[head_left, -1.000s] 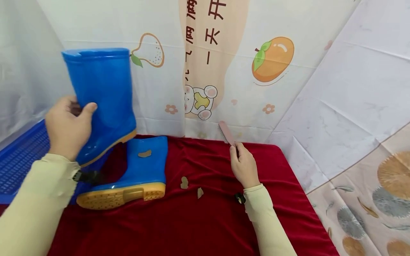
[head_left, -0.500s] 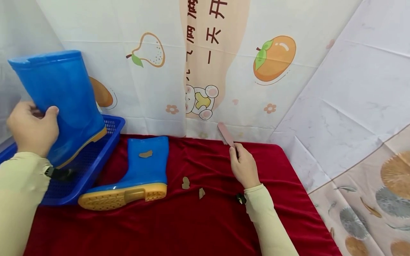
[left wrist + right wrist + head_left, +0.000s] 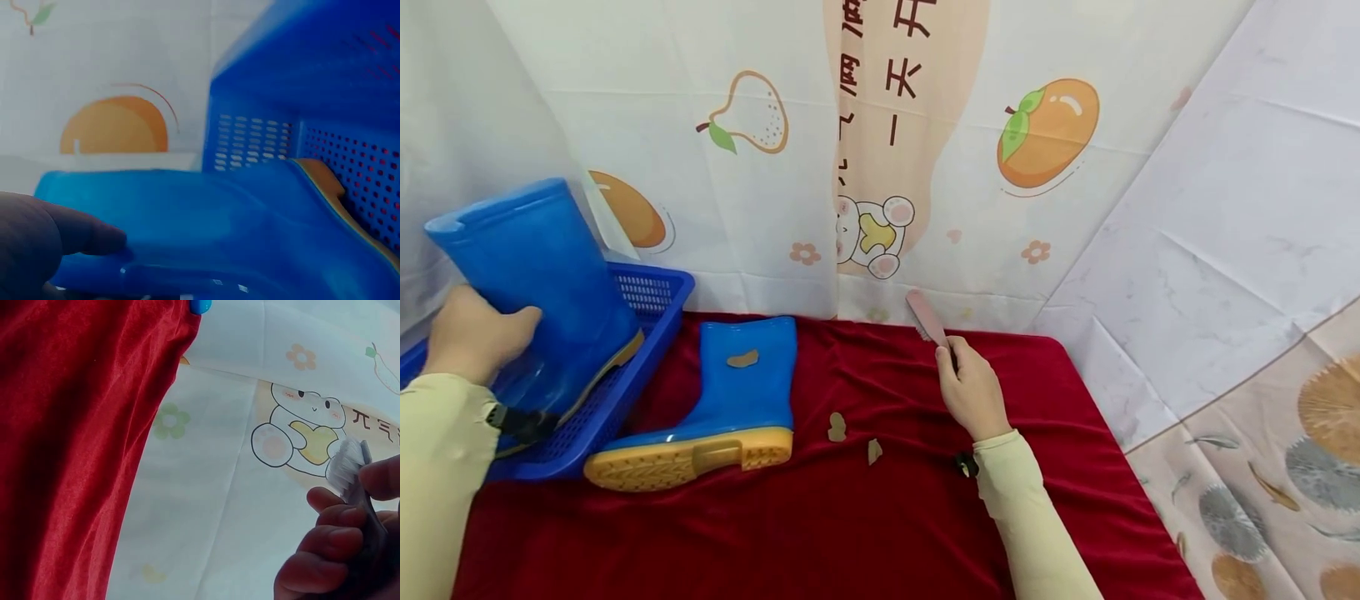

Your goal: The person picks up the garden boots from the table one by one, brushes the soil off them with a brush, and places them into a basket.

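My left hand (image 3: 478,333) grips a blue rain boot (image 3: 553,258) by its shaft, thumb toward me. The boot stands tilted inside a blue plastic basket (image 3: 662,333), its yellow-edged sole low between the walls. In the left wrist view a digit lies along the shaft of the boot (image 3: 175,206), and the rest of the hand is mostly hidden. Over the right part of the table my right hand (image 3: 973,387) holds a pink brush (image 3: 927,317) by the handle. White bristles of the brush (image 3: 347,465) show in the right wrist view.
A second blue rain boot (image 3: 745,396) lies on its side on the red cloth (image 3: 850,533), a brown patch (image 3: 742,358) on its shaft. Two brown scraps (image 3: 837,427) lie to its right. A printed white curtain (image 3: 775,217) hangs behind the table.
My left hand has carried the boot left from over the second boot, then lowered it into the basket. The right hand with the brush has stayed nearly still.
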The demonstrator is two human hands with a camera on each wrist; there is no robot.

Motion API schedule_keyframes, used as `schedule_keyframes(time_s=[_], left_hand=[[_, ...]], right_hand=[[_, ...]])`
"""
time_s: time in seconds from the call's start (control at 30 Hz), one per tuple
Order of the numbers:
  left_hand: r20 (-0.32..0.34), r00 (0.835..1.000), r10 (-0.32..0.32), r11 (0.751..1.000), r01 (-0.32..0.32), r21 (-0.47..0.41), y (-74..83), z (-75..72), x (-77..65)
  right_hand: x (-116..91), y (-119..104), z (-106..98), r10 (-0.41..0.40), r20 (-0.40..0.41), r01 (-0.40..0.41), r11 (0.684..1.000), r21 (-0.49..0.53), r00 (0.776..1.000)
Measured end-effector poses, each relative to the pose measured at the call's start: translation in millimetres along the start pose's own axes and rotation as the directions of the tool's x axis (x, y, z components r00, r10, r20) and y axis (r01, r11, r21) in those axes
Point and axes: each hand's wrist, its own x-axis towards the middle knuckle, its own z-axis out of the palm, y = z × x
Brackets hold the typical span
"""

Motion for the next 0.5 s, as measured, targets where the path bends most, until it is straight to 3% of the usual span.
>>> schedule_keyframes(time_s=[0.17, 0.3, 0.4, 0.47, 0.5], left_hand=[[0.005, 1.000, 0.028, 0.999, -0.028, -0.040, 6.1, 6.9, -6.8], [-0.038, 0.998, 0.048, 0.997, -0.050, -0.060, 6.9, 14.7, -7.4], [-0.136, 0.990, 0.048, 0.992, -0.064, -0.112, 13.0, 16.2, -13.9], [-0.250, 0.966, 0.058, 0.984, -0.098, -0.150, 21.2, 15.4, -22.4], [-0.313, 0.947, 0.068, 0.980, -0.122, -0.158, 26.5, 15.5, -27.4]], right_hand=[[1, 0, 0, -0.002, 0.010, 0.002, 1.000, -0.006, 1.000], [1, 0, 1, -0.004, 0.010, 0.004, 1.000, -0.003, 1.000], [1, 0, 1, -0.003, 0.014, 0.003, 1.000, -0.004, 1.000], [1, 0, 2, -0.005, 0.016, 0.005, 1.000, -0.004, 1.000], [1, 0, 2, -0.006, 0.017, 0.006, 1.000, -0.006, 1.000]])
